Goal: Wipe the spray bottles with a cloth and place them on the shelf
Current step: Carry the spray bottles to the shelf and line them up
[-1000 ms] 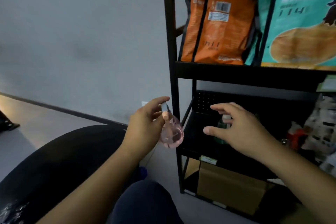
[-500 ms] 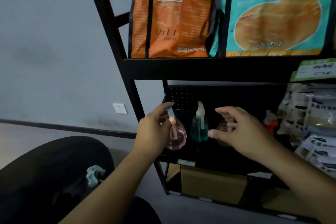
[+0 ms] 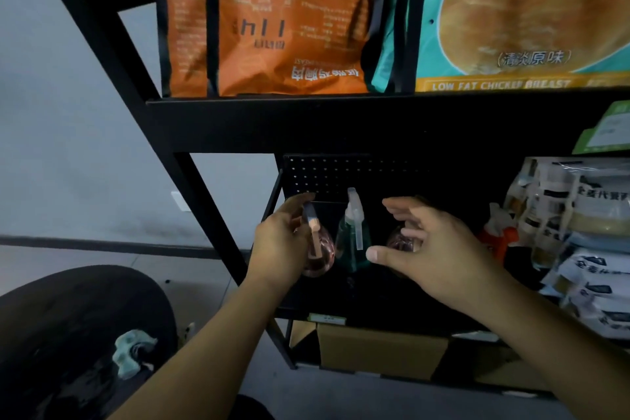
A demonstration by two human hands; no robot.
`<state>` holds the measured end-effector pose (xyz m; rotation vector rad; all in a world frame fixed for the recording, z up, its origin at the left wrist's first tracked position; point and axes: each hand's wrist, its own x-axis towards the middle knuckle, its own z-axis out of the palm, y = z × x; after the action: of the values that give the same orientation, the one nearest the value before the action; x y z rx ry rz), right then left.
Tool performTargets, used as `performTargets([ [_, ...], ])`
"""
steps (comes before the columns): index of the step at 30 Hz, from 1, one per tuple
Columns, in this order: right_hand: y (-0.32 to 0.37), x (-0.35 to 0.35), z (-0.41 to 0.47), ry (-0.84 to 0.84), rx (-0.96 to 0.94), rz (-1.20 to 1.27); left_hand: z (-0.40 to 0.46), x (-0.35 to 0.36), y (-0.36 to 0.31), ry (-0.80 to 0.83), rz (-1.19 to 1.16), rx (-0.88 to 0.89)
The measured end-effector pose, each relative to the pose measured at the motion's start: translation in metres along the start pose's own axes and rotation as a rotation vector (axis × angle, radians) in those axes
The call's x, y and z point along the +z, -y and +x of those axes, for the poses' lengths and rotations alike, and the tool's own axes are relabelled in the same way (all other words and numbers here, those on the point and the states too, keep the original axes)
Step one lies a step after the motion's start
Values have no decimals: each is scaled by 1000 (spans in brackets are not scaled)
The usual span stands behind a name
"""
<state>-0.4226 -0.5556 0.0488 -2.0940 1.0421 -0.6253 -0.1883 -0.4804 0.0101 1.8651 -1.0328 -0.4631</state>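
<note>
The pink spray bottle (image 3: 315, 249), gripped by the left hand (image 3: 283, 245), has been carried in over the shelf's (image 3: 341, 297) left edge beside the green bottle (image 3: 353, 239); placement seems imminent. The right hand (image 3: 439, 256) hovers spread, holding nothing.

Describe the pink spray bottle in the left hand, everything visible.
The pink spray bottle is round-bellied and clear, plastic by its look, with a peach pump neck and a pale nozzle on top. It stands roughly upright at the left end of the dark shelf, beside a green spray bottle. The left hand grips it from the left.
</note>
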Motion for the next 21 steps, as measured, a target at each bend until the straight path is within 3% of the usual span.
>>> performTargets([
  [10,3,9,4,9,-8,-31,12,0,12,-5,-46,-64],
  [21,8,13,2,23,14,-55,8,-11,10,161,22,-46],
])
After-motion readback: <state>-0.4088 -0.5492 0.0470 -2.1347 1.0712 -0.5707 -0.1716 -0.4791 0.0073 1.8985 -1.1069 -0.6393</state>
